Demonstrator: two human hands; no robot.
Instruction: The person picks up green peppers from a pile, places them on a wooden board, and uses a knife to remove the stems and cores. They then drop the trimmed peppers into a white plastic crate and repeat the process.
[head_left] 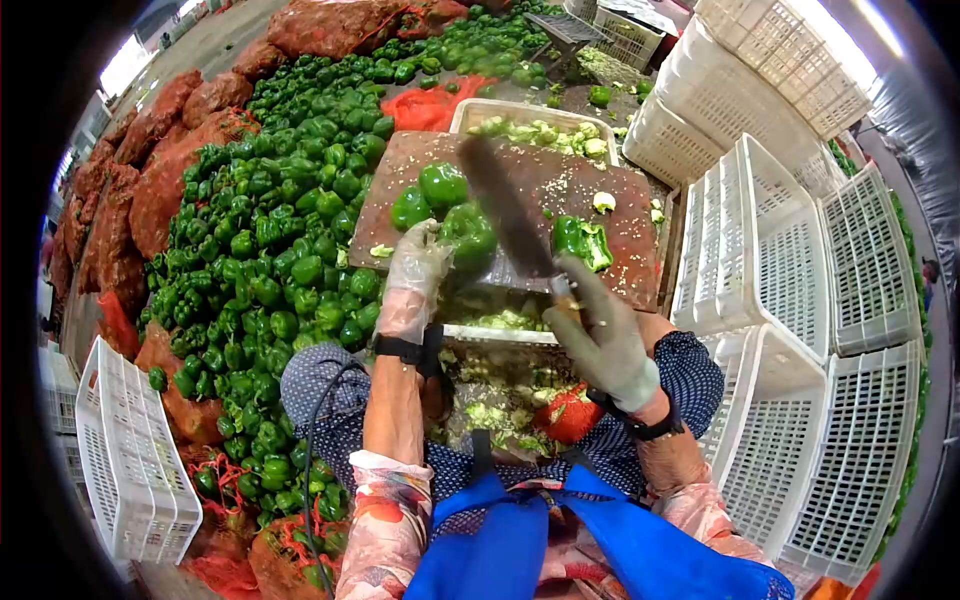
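My left hand [418,262], in a pale thin glove, has its fingers closed on a green bell pepper [468,236] at the near edge of a brown cutting board [385,166]. Two more green peppers [442,185] sit just beyond it. In my right hand [610,345], also gloved, is a large knife [505,210], its broad dark blade raised and slanting up to the left over the board. A cut-open green pepper [582,242] rests right of the blade. Farther back on the board is a pale pepper core [604,201], with scattered seeds around it.
A big heap of green peppers [290,230] spreads on the left, bordered by full red mesh sacks [185,180]. White crates [750,240] are stacked along the right. Behind the board a crate [535,115] holds pale trimmings; more scraps [500,390] lie below my hands.
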